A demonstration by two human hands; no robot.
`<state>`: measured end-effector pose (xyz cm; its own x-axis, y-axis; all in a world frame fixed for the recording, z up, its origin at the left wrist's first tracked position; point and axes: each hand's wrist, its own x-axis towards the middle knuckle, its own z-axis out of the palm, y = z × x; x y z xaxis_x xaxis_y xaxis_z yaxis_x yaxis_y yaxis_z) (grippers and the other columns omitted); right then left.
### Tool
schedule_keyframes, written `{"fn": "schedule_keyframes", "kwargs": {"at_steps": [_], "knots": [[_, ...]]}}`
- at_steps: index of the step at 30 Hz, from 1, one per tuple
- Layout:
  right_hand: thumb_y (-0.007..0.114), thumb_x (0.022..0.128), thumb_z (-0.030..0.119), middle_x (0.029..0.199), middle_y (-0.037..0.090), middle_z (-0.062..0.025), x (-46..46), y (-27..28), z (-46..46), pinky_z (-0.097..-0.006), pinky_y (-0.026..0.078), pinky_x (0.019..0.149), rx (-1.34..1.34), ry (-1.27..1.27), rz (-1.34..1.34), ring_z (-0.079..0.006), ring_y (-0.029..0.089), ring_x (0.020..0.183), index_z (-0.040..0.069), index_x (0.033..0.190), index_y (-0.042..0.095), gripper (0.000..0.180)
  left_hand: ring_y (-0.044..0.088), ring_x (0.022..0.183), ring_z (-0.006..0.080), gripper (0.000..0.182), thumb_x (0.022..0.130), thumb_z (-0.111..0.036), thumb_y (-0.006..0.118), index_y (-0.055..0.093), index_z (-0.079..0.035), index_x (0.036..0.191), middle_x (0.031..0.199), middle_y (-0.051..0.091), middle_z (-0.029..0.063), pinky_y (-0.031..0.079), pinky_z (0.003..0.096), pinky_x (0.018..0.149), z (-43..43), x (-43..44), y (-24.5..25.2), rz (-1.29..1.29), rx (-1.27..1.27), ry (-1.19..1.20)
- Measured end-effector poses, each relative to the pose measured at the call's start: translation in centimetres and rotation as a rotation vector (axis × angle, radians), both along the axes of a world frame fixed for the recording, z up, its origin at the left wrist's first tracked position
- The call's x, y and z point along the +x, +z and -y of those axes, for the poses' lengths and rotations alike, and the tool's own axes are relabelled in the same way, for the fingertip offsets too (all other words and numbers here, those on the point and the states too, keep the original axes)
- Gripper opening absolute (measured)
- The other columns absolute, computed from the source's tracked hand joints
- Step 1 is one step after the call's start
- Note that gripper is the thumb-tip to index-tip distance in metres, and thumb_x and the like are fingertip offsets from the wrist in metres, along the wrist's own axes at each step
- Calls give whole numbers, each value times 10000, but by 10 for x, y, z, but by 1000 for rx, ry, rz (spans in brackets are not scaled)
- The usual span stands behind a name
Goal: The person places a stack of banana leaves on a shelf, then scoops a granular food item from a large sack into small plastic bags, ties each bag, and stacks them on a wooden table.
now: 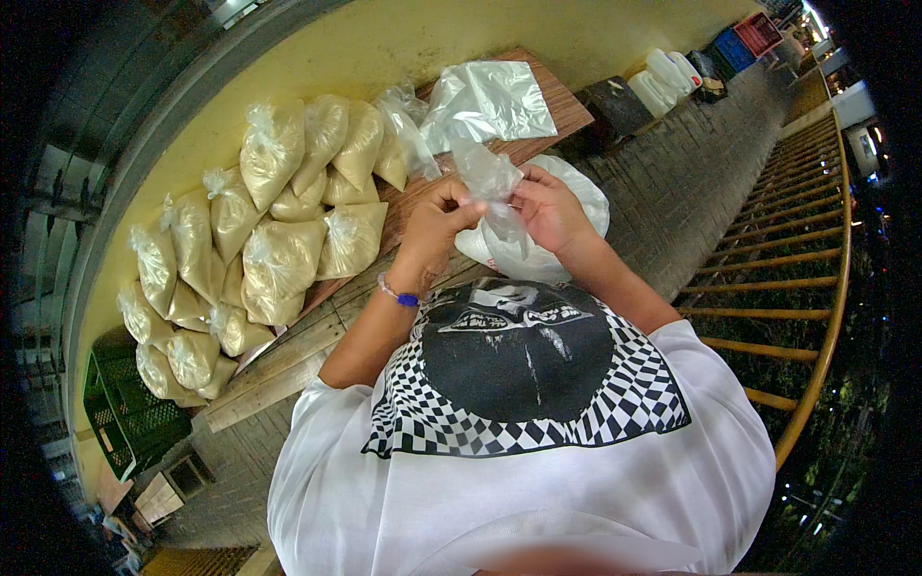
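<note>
A thin clear plastic bag (484,169) is stretched between my hands in front of my chest. Its near edge is pinched by the thumb and fingers of my left hand (441,217). Opposite, the fingers of my right hand (551,209) grip the bag's other side. I see no filling in it. Below and behind the right hand lies a large white sack (589,191), partly covered by hands and bag; its contents are hidden. Left of my left hand, several knotted clear bags of pale yellowish grain or powder (284,263) are heaped on a wood-grain tabletop (414,198).
A flat stack of clear plastic bags (504,97) lies at the table's far end, against a yellow wall (432,43). White jerrycans (659,83) and crates (756,32) line that wall. A green crate (133,403) stands lower left. Yellow railing (832,273) runs along the right.
</note>
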<state>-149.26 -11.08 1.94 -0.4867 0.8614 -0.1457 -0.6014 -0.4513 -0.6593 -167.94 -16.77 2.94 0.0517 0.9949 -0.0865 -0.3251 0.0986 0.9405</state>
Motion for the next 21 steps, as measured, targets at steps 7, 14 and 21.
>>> {"fn": "schedule_keyframes", "kwargs": {"at_steps": [7, 14, 21], "knots": [[553, 944, 159, 992, 664, -90, 22, -25, -27, -421, 480, 921, -329, 68, -392, -264, 623, 981, 26, 974, 596, 143, 636, 1045, 282, 201, 907, -107, 604, 599, -11, 1084, 1141, 648, 149, 540, 451, 905, 0, -41, -34, 799, -192, 68], [612, 911, 161, 858, 628, -54, 5, -33, -22, -367, 471, 694, -446, 114, -322, -209, 576, 756, 46, 951, 598, 122, 631, 858, 215, 214, 872, -62, 619, 609, -48, 1086, 986, 663, 89, 533, 373, 813, 22, -112, -34, 991, -186, 181], [656, 770, 16, 759, 553, -32, -24, -10, -13, -319, 419, 604, 280, 348, 240, -176, 532, 706, 86, 841, 653, 100, 587, 708, 220, 249, 759, 98, 617, 676, -91, 909, 839, 595, 48, 478, 313, 643, 41, -136, -17, -551, 134, 326]]}}
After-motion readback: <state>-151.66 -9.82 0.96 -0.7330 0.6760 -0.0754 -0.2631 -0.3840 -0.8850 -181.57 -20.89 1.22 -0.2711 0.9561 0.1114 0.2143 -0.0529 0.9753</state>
